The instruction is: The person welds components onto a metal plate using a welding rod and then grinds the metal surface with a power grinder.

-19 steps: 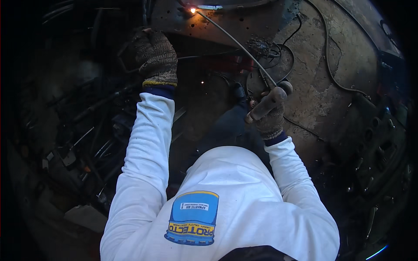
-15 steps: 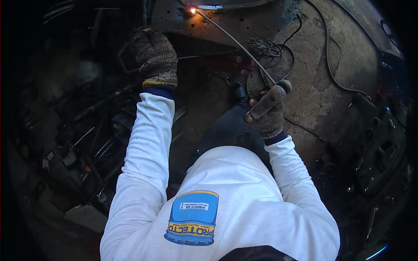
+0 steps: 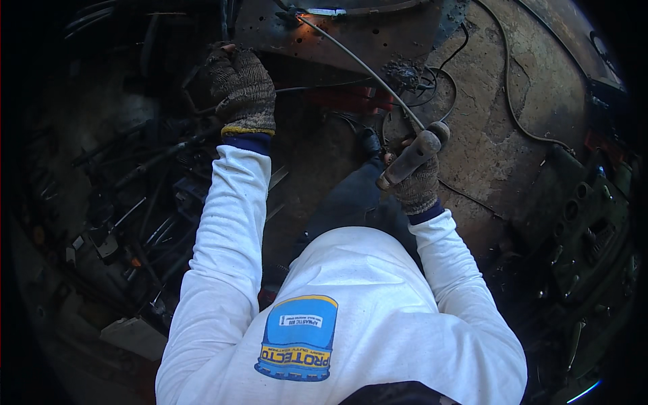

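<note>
My right hand (image 3: 417, 185), in a dirty knit glove, is closed round a worn welding electrode holder (image 3: 410, 160). From the holder's head a long thin welding rod (image 3: 368, 71) slants up and left. Its far tip meets a dark metal plate (image 3: 398, 34) with small holes, where a small orange glow (image 3: 299, 18) shows. My left hand (image 3: 241, 84), gloved as well, is curled near the plate's left corner, beside a thin upright bar (image 3: 224, 23). Whatever its fingers grip is hidden in shadow.
Black cables (image 3: 509, 101) loop across the stained concrete floor (image 3: 486, 162) at the right. A dark green metal machine (image 3: 587, 229) stands at the far right. Metal bars and scrap (image 3: 148, 162) lie in shadow at the left. Below the plate is a red object (image 3: 368, 100).
The bright spark at the rod's tip has dimmed to a small orange glow. My right hand and the holder have shifted very slightly left and down; my left hand has stayed put.
</note>
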A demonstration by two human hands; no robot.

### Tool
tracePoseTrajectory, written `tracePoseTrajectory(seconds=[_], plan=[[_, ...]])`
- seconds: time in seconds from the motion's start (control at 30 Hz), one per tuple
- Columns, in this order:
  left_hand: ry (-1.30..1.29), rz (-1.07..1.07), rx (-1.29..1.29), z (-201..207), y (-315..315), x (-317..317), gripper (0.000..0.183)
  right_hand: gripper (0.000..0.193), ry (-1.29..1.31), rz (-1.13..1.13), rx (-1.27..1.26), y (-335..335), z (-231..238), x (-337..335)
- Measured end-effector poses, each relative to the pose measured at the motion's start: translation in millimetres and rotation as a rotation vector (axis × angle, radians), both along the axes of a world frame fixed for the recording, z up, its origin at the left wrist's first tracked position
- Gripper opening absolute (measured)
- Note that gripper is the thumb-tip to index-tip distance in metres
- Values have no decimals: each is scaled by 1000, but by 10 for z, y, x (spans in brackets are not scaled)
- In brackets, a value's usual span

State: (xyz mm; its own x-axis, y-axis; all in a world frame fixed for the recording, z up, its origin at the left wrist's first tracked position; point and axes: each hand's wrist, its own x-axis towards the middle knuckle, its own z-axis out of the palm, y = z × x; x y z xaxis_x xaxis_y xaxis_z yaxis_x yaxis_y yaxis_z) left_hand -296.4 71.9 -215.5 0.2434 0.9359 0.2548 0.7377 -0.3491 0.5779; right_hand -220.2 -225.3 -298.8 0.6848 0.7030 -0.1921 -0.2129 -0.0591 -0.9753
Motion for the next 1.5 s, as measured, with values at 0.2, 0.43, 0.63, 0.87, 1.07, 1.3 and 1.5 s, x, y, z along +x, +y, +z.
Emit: tracePoseTrajectory(seconds=[0.2,0.43,0.63,0.87,1.07,1.3,1.5], plan=[[17,-24,-37,-18,37,-28,24,52,100,-17,39,20,0,-18],[487,-103,112,-177,180,-116,32,48,827,-193,503,-1,-189,-105],[-76,82,-92,-74,49,52,28,37,796,-151,463,30,-229,-94],[106,-170,331,-335,157,-147,27,27,868,-110,482,62,-183,-14],[523,-250,588,-341,227,-191,21,20,656,-250,233,-204,-19,-97],[495,-158,493,-412,242,-253,31,39,354,-385,130,-538,237,94],[119,38,99,-92,12,-1,32,38,242,-425,159,-769,421,387]])
